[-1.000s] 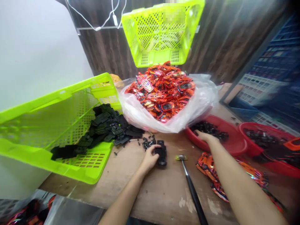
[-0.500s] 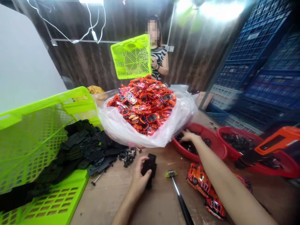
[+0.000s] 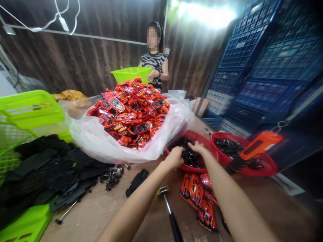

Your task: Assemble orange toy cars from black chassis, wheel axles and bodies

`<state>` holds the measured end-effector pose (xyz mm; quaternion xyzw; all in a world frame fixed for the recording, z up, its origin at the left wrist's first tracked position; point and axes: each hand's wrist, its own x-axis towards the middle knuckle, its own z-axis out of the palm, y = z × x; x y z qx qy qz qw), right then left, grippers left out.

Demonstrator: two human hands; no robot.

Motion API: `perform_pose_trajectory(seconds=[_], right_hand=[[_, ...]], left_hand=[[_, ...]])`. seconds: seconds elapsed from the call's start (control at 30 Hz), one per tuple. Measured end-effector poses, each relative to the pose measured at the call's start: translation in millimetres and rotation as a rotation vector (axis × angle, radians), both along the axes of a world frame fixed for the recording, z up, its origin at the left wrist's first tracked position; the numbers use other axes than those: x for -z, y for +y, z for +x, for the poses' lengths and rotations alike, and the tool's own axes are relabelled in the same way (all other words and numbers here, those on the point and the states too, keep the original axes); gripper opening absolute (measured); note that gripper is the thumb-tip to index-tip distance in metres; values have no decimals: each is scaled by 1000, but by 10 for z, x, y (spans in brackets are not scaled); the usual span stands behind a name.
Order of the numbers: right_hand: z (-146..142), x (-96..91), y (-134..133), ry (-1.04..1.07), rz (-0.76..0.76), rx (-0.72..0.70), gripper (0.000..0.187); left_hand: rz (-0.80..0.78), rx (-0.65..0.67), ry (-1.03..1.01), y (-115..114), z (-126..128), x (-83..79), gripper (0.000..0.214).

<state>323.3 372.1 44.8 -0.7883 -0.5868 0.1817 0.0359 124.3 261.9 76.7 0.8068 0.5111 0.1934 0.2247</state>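
Observation:
My left hand (image 3: 176,157) reaches over the near left rim of a red basin (image 3: 212,148), at the small black parts (image 3: 192,157) inside. Its fingers are bent but apart, the tips partly hidden. Beside it my right hand (image 3: 198,148) dips into the same basin, fingers spread among the parts. I cannot make out anything held in either hand. A black toy car chassis (image 3: 137,182) lies on the table left of my left forearm. Between my forearms is a hammer (image 3: 169,210) with a black handle. Shiny orange toy car bodies (image 3: 195,193) lie below the basin.
A white plastic bag (image 3: 88,144) holds a heap of orange car bodies (image 3: 133,114). Black chassis plates (image 3: 50,164) spill from a green crate (image 3: 32,104); wheel axles (image 3: 112,176) lie nearby. An orange power screwdriver (image 3: 261,146) hangs over another red basin (image 3: 271,166). A person (image 3: 154,60) stands opposite.
My left hand has let go of the black chassis, leaving it on the table, and moved right to the basin beside my right hand. The person opposite has lowered the green crate. My view has shifted right.

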Motion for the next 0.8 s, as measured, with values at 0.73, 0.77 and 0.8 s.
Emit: perform_pose_trajectory(seconds=[0.73, 0.77, 0.8], right_hand=[[-52, -304, -357, 59, 127, 9, 78], [16, -332, -444, 21, 154, 76, 75], [78, -346, -533, -14, 169, 144, 76]], left_hand=[[-59, 22, -150, 1079, 102, 251, 88], [-11, 0, -193, 1050, 55, 214, 79], [35, -27, -234, 1027, 3, 180, 72]])
